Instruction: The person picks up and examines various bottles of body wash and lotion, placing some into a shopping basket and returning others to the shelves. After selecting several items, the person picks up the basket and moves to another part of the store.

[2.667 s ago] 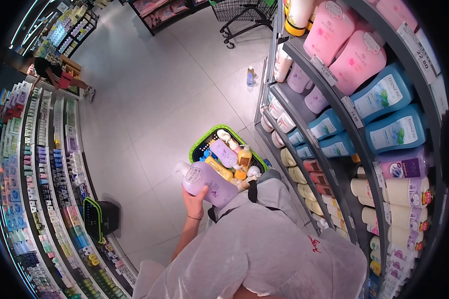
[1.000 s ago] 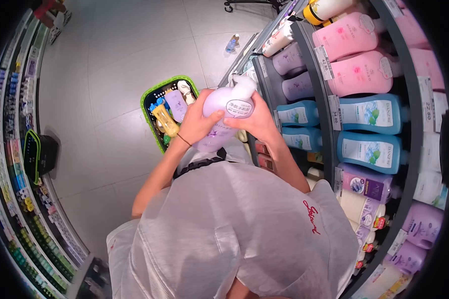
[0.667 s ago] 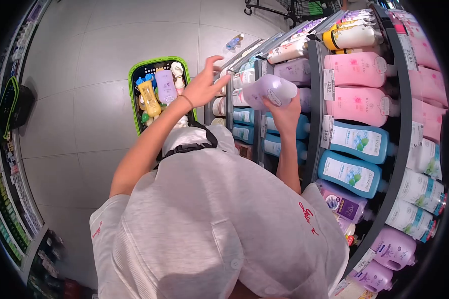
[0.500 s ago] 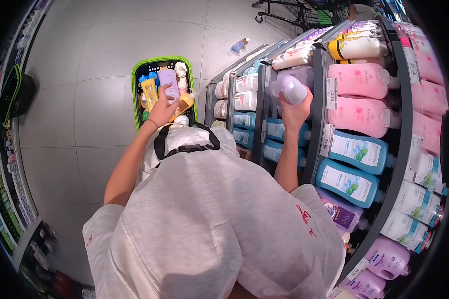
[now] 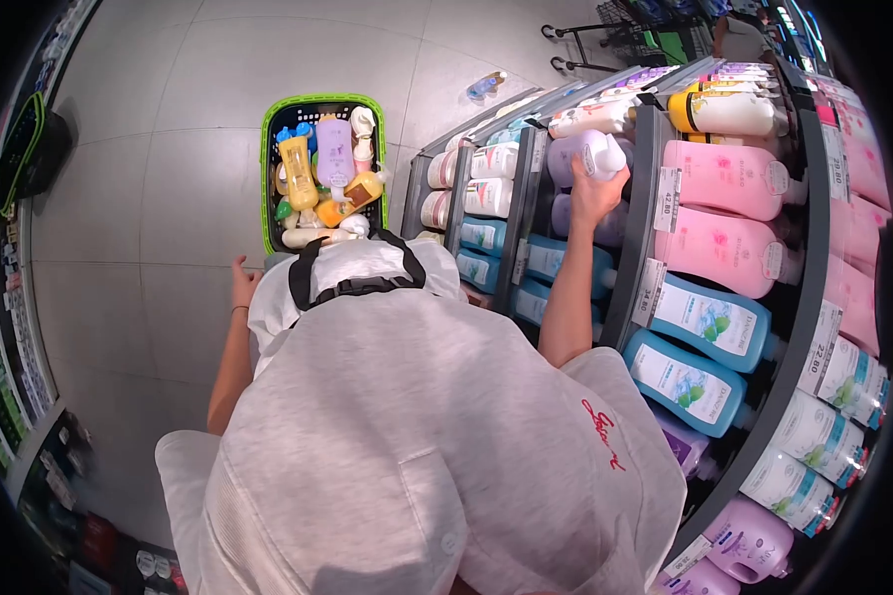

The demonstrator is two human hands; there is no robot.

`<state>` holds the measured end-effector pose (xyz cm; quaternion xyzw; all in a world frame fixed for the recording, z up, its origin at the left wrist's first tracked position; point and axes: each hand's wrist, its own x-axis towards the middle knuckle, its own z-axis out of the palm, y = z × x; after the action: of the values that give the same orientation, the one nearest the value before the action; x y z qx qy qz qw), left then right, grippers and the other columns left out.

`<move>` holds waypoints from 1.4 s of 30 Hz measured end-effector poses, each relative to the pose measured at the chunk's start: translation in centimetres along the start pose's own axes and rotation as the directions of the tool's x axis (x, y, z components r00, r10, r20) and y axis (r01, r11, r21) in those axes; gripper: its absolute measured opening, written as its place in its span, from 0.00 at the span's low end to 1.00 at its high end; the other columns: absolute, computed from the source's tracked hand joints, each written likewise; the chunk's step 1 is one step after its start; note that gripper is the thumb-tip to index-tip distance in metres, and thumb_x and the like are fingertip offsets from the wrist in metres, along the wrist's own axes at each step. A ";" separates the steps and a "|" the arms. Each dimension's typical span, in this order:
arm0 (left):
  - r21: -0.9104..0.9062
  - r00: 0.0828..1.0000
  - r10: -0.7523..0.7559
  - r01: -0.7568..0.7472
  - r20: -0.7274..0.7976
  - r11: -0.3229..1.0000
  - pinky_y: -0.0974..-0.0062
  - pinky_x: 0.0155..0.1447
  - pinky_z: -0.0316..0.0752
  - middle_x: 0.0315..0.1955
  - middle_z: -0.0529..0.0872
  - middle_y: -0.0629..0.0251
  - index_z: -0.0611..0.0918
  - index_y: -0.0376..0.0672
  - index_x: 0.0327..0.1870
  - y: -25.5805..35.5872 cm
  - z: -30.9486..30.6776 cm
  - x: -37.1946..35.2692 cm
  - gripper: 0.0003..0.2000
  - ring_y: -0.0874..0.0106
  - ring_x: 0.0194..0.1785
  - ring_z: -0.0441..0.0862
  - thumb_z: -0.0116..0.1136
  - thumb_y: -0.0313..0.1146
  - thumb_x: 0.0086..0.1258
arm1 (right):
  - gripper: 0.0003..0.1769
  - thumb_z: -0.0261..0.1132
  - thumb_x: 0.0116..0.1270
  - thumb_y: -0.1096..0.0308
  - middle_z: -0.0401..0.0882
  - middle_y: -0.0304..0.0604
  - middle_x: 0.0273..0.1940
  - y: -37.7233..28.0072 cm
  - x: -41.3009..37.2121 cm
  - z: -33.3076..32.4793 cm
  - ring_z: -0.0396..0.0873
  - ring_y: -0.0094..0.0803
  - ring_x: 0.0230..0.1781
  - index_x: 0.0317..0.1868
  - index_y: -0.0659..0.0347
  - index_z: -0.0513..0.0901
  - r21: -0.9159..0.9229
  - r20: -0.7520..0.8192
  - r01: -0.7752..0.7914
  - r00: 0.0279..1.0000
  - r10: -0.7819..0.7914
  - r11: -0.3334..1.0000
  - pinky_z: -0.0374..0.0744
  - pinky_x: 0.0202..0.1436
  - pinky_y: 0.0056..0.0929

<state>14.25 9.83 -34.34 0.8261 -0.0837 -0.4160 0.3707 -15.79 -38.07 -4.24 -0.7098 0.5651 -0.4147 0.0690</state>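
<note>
My right hand (image 5: 598,188) is closed round the white-capped end of a purple bottle (image 5: 573,157) at the shelf, just above another purple bottle (image 5: 606,220). Down by my left side, my left hand (image 5: 244,283) has its fingers apart and holds nothing. In front of me a black basket with a green rim (image 5: 265,178) stands on the floor. It holds a yellow bottle (image 5: 296,171), a lilac bottle (image 5: 334,151), an amber bottle (image 5: 352,198) and several pale bottles.
The shelf (image 5: 637,178) on the right carries pink bottles (image 5: 729,178), blue bottles (image 5: 709,309) and white bottles. A small bottle (image 5: 486,86) lies on the floor ahead. Beyond stand a shopping cart (image 5: 655,40) and a person (image 5: 744,40). Another basket (image 5: 45,164) is at left.
My left hand has left the basket and moved back to my side; the lilac bottle there is fully visible. My right hand has moved slightly, with the purple bottle now tilted along the shelf.
</note>
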 end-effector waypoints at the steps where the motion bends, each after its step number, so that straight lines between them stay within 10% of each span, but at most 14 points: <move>1: 0.104 0.997 -0.078 0.077 0.005 0.992 0.66 0.46 0.74 0.36 0.83 0.50 0.58 0.47 0.62 -0.4 -0.5 -0.9 0.30 0.60 0.40 0.81 0.57 0.35 0.60 | 0.38 0.77 0.40 0.63 0.77 0.53 0.45 0.5 0.0 0.4 0.77 0.47 0.47 0.52 0.65 0.70 -0.014 -0.002 -0.001 1.000 0.001 1.000 0.73 0.52 0.39; 11: 0.191 0.995 -0.095 0.095 -0.011 0.977 0.66 0.53 0.70 0.43 0.81 0.50 0.61 0.49 0.63 -9.6 -1.7 -4.3 0.32 0.63 0.46 0.78 0.61 0.37 0.58 | 0.38 0.77 0.39 0.60 0.77 0.52 0.49 3.1 1.2 1.9 0.76 0.45 0.49 0.52 0.66 0.74 -0.008 -0.050 -0.150 0.988 0.149 0.989 0.72 0.54 0.38; 13: 0.104 0.996 0.092 -0.091 -0.006 0.990 0.68 0.52 0.70 0.42 0.82 0.53 0.61 0.49 0.63 -9.4 -1.8 -4.2 0.32 0.65 0.43 0.78 0.61 0.36 0.57 | 0.39 0.78 0.39 0.62 0.77 0.51 0.49 4.3 1.6 2.4 0.77 0.44 0.47 0.53 0.66 0.74 -0.052 -0.110 -0.116 0.988 0.109 0.992 0.72 0.53 0.37; 22: 0.062 0.997 -0.070 0.071 -0.014 0.996 0.71 0.44 0.73 0.36 0.82 0.56 0.62 0.45 0.63 -2.5 -2.1 -4.8 0.31 0.71 0.37 0.78 0.61 0.33 0.58 | 0.38 0.78 0.39 0.68 0.79 0.47 0.48 9.4 3.4 4.2 0.79 0.34 0.43 0.54 0.66 0.74 0.072 -0.161 -0.121 0.978 0.131 0.990 0.77 0.47 0.31; 28: -0.151 0.999 -0.039 0.039 0.000 0.988 0.71 0.45 0.74 0.37 0.82 0.57 0.67 0.42 0.60 -9.1 -2.1 -2.8 0.25 0.71 0.38 0.79 0.59 0.31 0.60 | 0.40 0.73 0.45 0.79 0.75 0.47 0.48 7.6 3.3 4.1 0.79 0.34 0.41 0.60 0.61 0.65 0.409 0.059 -0.387 0.915 0.399 0.827 0.81 0.41 0.32; 33: 0.059 0.995 -0.093 0.091 0.029 0.994 0.71 0.50 0.73 0.44 0.81 0.55 0.71 0.39 0.55 -9.9 -1.9 -2.5 0.20 0.69 0.44 0.79 0.56 0.33 0.63 | 0.40 0.72 0.48 0.78 0.75 0.47 0.49 7.8 3.7 3.9 0.79 0.34 0.42 0.62 0.60 0.63 0.540 0.293 -0.537 0.842 0.453 0.648 0.80 0.43 0.32; 42: -0.006 0.992 -0.120 0.120 0.041 0.993 0.71 0.51 0.73 0.44 0.81 0.54 0.70 0.37 0.56 -8.6 -2.2 -2.2 0.20 0.69 0.47 0.78 0.54 0.33 0.64 | 0.38 0.72 0.49 0.76 0.74 0.49 0.51 10.3 4.0 5.4 0.77 0.33 0.45 0.60 0.68 0.64 0.458 0.073 -0.352 0.930 0.360 0.816 0.78 0.47 0.32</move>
<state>13.02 18.12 -37.99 0.8195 -0.0397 -0.4547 0.3465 -19.74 -47.11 -11.55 -0.5508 0.5728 -0.5233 0.3077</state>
